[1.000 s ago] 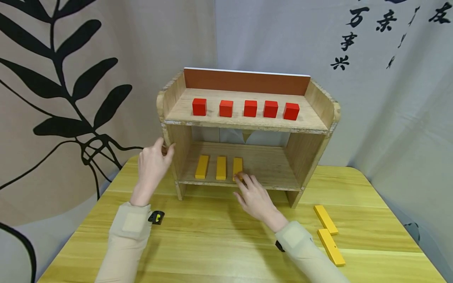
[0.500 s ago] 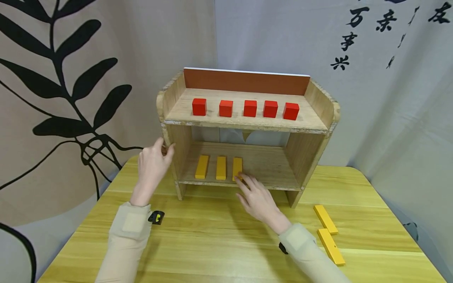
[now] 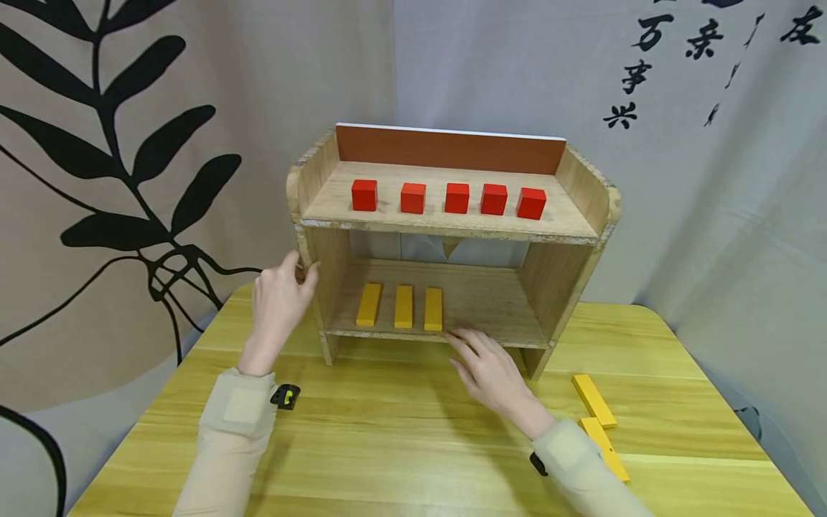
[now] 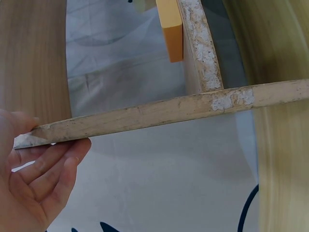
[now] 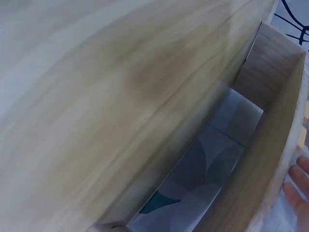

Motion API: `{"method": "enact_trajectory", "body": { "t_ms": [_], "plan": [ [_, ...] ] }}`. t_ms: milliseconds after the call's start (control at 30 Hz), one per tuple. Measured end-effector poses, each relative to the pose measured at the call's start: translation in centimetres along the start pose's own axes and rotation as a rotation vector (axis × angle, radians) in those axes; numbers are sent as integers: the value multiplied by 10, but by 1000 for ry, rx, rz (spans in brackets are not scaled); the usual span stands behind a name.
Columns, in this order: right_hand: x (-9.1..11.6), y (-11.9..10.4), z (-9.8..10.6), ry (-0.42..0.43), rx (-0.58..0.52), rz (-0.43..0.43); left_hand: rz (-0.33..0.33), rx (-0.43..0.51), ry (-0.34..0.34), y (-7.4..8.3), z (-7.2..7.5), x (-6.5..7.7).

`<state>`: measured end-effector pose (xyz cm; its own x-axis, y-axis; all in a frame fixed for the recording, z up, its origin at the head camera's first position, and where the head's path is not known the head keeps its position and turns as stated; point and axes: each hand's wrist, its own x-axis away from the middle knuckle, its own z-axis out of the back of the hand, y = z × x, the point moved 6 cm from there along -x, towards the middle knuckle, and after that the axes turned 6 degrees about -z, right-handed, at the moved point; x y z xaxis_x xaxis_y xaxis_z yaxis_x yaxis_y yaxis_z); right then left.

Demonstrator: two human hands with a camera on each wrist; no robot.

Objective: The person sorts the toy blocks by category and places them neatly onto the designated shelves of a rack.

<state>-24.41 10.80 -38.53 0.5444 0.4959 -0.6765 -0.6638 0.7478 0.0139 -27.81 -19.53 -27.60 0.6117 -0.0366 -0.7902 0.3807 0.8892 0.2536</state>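
Observation:
My left hand (image 3: 279,305) holds the left side panel of a small two-tier wooden shelf (image 3: 487,301). In the left wrist view, the thumb lies on one face of the panel and the fingers on the other. Three yellow rectangular blocks stand in a row on the lower board: a left one (image 3: 368,305), a middle one (image 3: 403,307) and a right one (image 3: 433,309). At the lower board's front edge, just right of the third block, is my right hand (image 3: 492,373), fingers loosely extended and holding nothing. Only its fingertips (image 5: 299,181) show in the right wrist view.
Several red cubes (image 3: 456,198) line the upper board. Two more yellow blocks, a far one (image 3: 594,401) and a near one (image 3: 601,441), lie on the wooden table (image 3: 388,445) at the right, the near one partly behind my right sleeve. A curtain hangs behind.
My right hand has come away from the third yellow block, moving right and toward me. That block stays on the lower board. The left hand has not moved.

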Motion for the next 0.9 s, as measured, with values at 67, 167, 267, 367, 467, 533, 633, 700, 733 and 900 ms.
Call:
{"method": "enact_trajectory", "body": {
  "t_ms": [67, 167, 267, 367, 467, 533, 633, 700, 733, 900],
  "plan": [
    [5, 4, 3, -8, -14, -6, -1, 1, 1, 0, 0, 0],
    [12, 11, 8, -17, -29, -27, -3, 0, 2, 0, 0, 0],
    [19, 19, 15, -15, -51, -52, -4, -2, 3, 0, 0, 0],
    [25, 27, 22, -3, -82, -69, -4, -2, 1, 0, 0, -1],
    [32, 37, 30, 1, -110, -94, -3, -2, -3, 0, 0, -1],
    [38, 45, 35, -11, -124, -125, 0, -2, -4, 0, 0, -1],
    [48, 58, 40, -64, -182, -196, 0, -1, -5, 0, 0, -1],
    [56, 68, 43, -112, -236, -254, -1, -2, -4, 0, 0, -1],
    [60, 73, 43, -137, -271, -280, -2, -3, -3, 0, 0, -1],
    [78, 96, 50, -222, -383, -393, 0, -6, -2, 0, 0, -1]
  ]
}}
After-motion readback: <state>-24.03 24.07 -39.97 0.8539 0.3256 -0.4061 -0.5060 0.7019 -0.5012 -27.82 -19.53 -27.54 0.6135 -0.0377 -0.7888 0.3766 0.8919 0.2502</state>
